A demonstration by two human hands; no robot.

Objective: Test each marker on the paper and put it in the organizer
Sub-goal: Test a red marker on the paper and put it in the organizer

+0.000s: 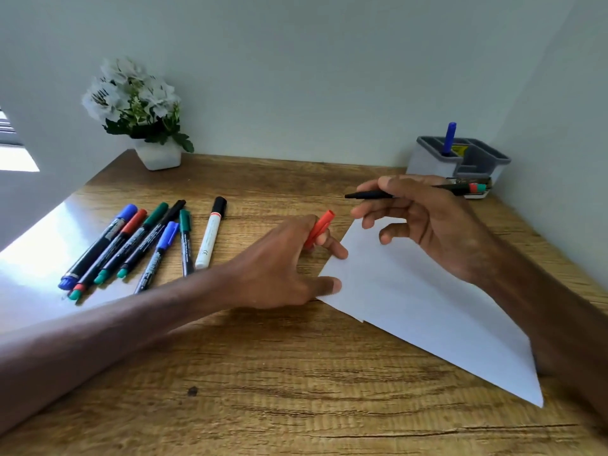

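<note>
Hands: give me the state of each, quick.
Left hand: closed on a red cap, fingertips pinning the paper.
Right hand: closed on an uncapped marker, above the paper.

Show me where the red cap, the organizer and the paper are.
red cap (324,222), head view, on its upper half above the fingers.
organizer (427,164), head view, on its front left wall.
paper (411,291), head view, on its bare middle.
</note>
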